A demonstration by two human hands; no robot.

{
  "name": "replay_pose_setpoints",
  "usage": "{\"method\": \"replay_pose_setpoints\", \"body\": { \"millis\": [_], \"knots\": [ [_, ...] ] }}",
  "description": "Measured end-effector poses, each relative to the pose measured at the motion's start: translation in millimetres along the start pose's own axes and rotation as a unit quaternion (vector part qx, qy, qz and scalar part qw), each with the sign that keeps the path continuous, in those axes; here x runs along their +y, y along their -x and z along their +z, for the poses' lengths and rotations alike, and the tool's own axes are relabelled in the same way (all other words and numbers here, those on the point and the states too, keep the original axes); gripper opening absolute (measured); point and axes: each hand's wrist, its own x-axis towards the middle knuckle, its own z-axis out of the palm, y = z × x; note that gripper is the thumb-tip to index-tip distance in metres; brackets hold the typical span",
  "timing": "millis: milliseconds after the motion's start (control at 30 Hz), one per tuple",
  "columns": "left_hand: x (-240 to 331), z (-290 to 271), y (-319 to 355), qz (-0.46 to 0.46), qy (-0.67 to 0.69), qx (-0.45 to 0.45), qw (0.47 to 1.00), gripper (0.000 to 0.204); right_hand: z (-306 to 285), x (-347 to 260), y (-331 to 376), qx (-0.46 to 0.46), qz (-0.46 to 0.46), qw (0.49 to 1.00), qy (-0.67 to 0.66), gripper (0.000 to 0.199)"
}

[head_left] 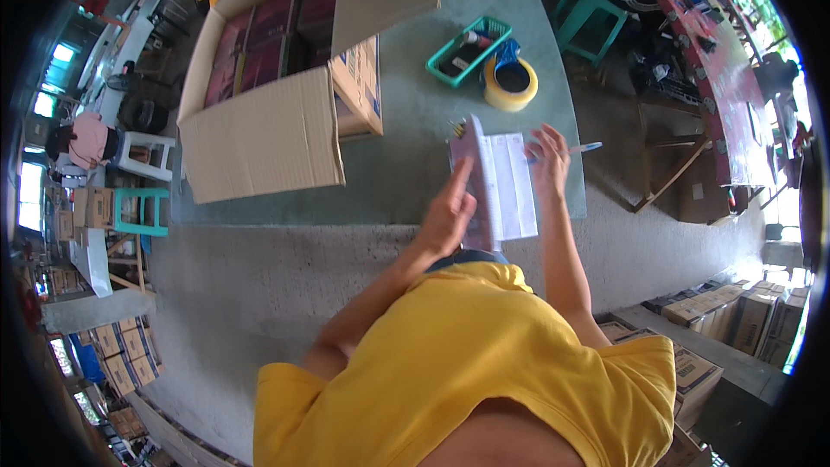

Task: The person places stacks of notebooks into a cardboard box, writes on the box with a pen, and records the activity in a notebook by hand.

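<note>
Over the near table edge, a notebook or pad with lined white pages (516,186) lies spread. Its pale purple cover or bundle of leaves (482,180) stands raised on the left side. My left hand (450,212) grips that raised part, fingers along it; its far fingers are partly hidden. At the right edge of the pages is my right hand (550,163), fingers bent, with a blue-and-white pen (586,148) held in it and sticking out to the right. Small brass-coloured pointed pieces (456,130) show at the notebook's far left corner.
An open cardboard box (259,138) holding dark red packages (270,17) stands on the green table (402,199) at left. Beyond the notebook are a green basket (448,78) and tape rolls (510,97). Green stools (590,22), stacked cartons (130,350) and other people surround the table.
</note>
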Motion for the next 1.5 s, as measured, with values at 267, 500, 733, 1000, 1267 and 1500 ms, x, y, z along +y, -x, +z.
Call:
{"method": "replay_pose_setpoints", "body": {
  "millis": [267,500,733,1000,1267,1500],
  "knots": [
    [-61,39,-19,0.091,-0.432,-0.169,0.881,0.074,18,-64,-49,-0.178,-0.187,0.840,0.477,0.016],
    [-64,-47,-51,0.044,-0.476,-0.180,0.860,0.063,126,-50,-137,-0.332,-0.495,0.584,0.550,0.011],
    [-71,-68,-189,0.041,-0.255,0.246,0.934,0.053,129,-15,-158,-0.225,-0.401,0.653,0.601,0.051],
    [-171,-72,-318,-0.031,-0.300,0.173,0.938,0.045,118,28,-131,-0.214,-0.152,0.693,0.671,0.126],
    [-67,-59,-300,-0.047,-0.222,0.024,0.974,0.031,42,-7,-164,-0.249,-0.141,0.776,0.562,0.119],
    [-20,-75,-134,-0.113,-0.025,0.124,0.985,0.036,-2,-70,-86,-0.263,0.082,0.961,0.011,0.072]
  ]
}}
